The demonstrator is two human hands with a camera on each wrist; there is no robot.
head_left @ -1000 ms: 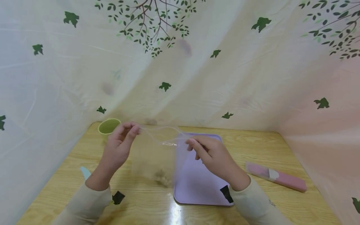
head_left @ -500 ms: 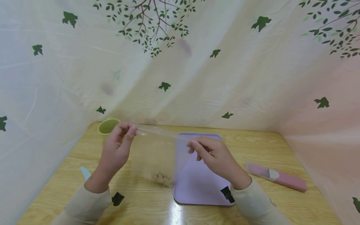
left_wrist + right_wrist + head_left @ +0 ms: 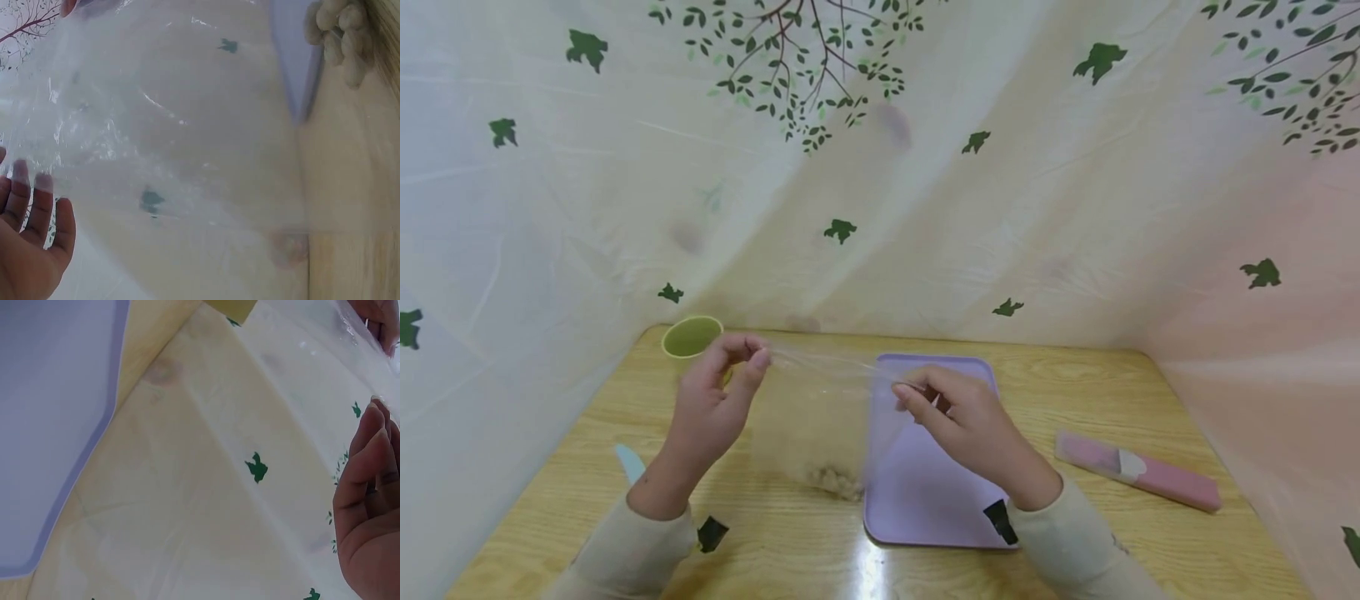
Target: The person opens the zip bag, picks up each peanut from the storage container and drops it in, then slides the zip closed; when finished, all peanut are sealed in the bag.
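Observation:
A clear plastic bag point(image 3: 808, 417) hangs upright between my hands above the table. Several unshelled peanuts point(image 3: 344, 37) lie at its bottom, also visible in the head view. At the bag's upper left corner, my left hand point(image 3: 711, 408) pinches the top edge between thumb and fingers. My right hand point(image 3: 977, 429) pinches the upper right end of the same edge. The mouth is stretched almost straight, its two sides lying close together; whether it is sealed I cannot tell. In the right wrist view, only a strip of the film shows near the fingertips.
Behind the bag's right part lies a purple tray point(image 3: 940, 500) on the wooden table point(image 3: 775, 550). A green cup point(image 3: 692, 337) stands at the back left. A pink case point(image 3: 1172, 485) lies at right. Something light blue point(image 3: 628, 461) is partly hidden by the left wrist.
The bag's mouth, gaping one second ago, is now drawn flat between the hands. My left hand has dropped slightly, and the right has shifted a little to the left.

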